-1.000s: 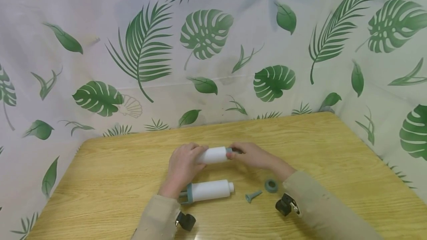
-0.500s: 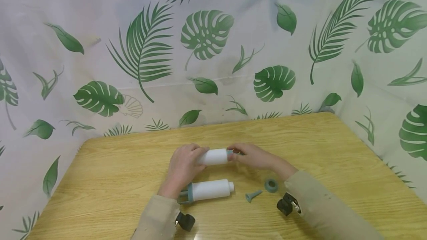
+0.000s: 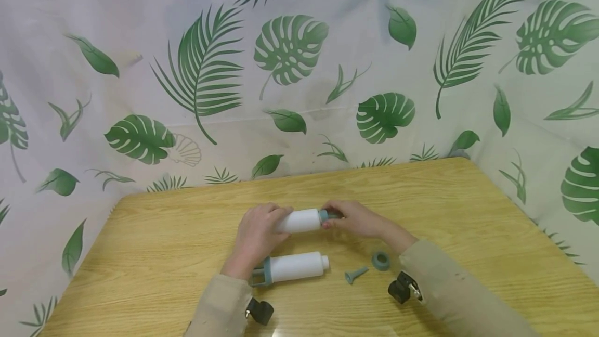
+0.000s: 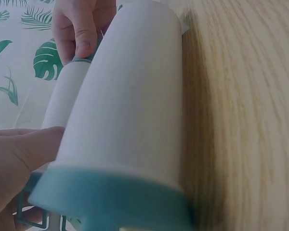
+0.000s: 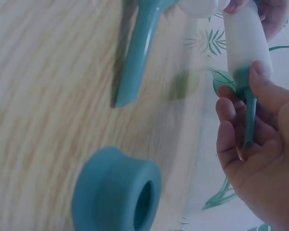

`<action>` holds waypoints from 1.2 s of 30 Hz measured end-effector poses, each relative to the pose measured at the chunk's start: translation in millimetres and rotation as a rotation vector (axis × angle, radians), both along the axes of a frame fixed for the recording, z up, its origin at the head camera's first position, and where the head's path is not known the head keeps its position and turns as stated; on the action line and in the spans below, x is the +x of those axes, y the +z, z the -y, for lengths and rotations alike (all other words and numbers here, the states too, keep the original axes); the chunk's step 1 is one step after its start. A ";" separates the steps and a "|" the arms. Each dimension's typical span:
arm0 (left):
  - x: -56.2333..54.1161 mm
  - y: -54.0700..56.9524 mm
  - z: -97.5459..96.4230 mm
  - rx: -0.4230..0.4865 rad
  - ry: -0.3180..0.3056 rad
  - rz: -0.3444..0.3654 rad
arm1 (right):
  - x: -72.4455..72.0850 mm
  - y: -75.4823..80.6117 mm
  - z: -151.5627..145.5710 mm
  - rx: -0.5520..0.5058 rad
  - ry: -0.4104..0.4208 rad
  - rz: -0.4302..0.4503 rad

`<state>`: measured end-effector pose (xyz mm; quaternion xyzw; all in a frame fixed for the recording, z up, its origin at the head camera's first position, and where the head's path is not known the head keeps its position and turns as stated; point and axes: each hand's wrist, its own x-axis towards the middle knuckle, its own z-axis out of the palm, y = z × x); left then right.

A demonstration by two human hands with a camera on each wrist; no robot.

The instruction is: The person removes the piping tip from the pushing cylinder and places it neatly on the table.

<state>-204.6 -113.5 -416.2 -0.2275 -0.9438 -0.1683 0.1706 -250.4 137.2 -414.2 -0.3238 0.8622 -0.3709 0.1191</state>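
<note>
My left hand (image 3: 259, 230) grips a white syringe-like tube (image 3: 301, 221), held nearly level above the table. At the tube's right end my right hand (image 3: 353, 218) pinches a teal nozzle (image 5: 250, 118) between thumb and fingers. The nozzle's wide base meets the tube's end, and its thin spout points into the right palm. Part of the tube's left end is hidden by the left hand; a teal frame (image 4: 32, 224) shows there in the left wrist view. Nearer the person lies a second white tube (image 3: 297, 267) with a teal frame at its left end.
A loose teal nozzle (image 3: 356, 274) lies right of the second tube. Beside it is a teal ring-shaped cap (image 3: 381, 260). The wooden table (image 3: 187, 254) meets a leaf-patterned curtain (image 3: 327, 118) at the back. Black camera mounts sit on both sleeves.
The right fingers have shifted round the nozzle, and more of it shows now. The left hand and the tube have hardly moved. The things on the table lie as before.
</note>
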 end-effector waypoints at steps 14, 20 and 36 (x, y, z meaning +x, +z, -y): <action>-0.9 -0.8 -1.2 0.033 0.035 0.154 | 1.8 -1.9 2.3 0.018 -0.008 -0.110; -0.4 0.9 -1.9 0.045 0.037 0.176 | 2.3 -2.6 3.3 -0.002 -0.011 -0.120; -5.7 -2.2 2.7 0.138 0.027 0.292 | 1.9 -12.0 6.0 -0.012 -0.031 -0.173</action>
